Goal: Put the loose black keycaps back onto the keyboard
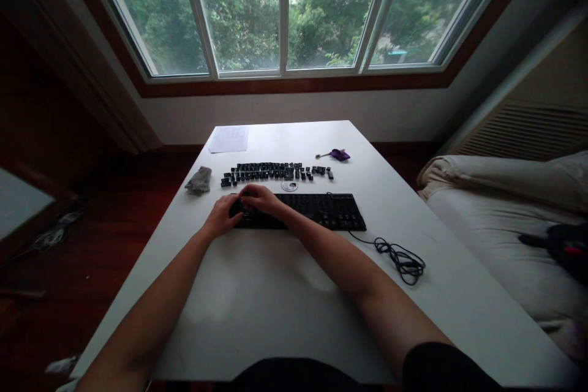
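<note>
A black keyboard (316, 208) lies flat on the white table, some of its keys hidden by my hands. My left hand (221, 216) is at its left end, thumb over the front part and fingers toward the back edge, gripping it. Over the left part of the keys, my right hand (261, 199) is curled with its fingertips bent down close together. Whatever is between those fingertips is too small to make out. Behind the keyboard, loose black keycaps (271, 171) stand in uneven rows. A small round disc-like item (289, 185) lies between them and the keyboard.
A grey cloth (199, 182) lies at the table's left edge, with a paper sheet (229, 139) at the far left corner. A brush (324, 155) rests against a purple item (340, 155). The coiled cable (404, 262) lies right of the keyboard. A couch (496, 220) stands at right.
</note>
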The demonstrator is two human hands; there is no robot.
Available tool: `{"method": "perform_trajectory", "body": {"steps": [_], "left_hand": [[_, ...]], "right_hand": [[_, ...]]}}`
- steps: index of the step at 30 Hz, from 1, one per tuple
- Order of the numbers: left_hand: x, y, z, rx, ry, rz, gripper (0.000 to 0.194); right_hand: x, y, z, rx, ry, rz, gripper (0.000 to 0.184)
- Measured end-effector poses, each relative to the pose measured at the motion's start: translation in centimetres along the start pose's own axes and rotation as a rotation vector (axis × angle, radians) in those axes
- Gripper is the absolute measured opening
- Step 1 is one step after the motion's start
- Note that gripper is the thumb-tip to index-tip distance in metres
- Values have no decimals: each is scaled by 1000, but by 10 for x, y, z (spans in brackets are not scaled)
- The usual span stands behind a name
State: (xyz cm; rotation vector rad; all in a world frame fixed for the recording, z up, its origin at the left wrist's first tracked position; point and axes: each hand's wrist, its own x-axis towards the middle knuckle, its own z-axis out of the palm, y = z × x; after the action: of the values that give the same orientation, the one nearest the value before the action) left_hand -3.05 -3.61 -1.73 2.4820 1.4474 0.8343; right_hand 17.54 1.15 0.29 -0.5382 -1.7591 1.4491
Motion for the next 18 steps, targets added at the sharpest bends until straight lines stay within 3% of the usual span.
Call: {"method": "perform_trajectory", "body": {"steps": [7,18], "left_hand": [[1,-1,-4,-16,-34,45,52],[1,5,-8,-82,-52,54,44]], "right_hand": [[-4,0,5,-208,-29,14,17],[-11,-7,7,-592,8,-215,9]]}}
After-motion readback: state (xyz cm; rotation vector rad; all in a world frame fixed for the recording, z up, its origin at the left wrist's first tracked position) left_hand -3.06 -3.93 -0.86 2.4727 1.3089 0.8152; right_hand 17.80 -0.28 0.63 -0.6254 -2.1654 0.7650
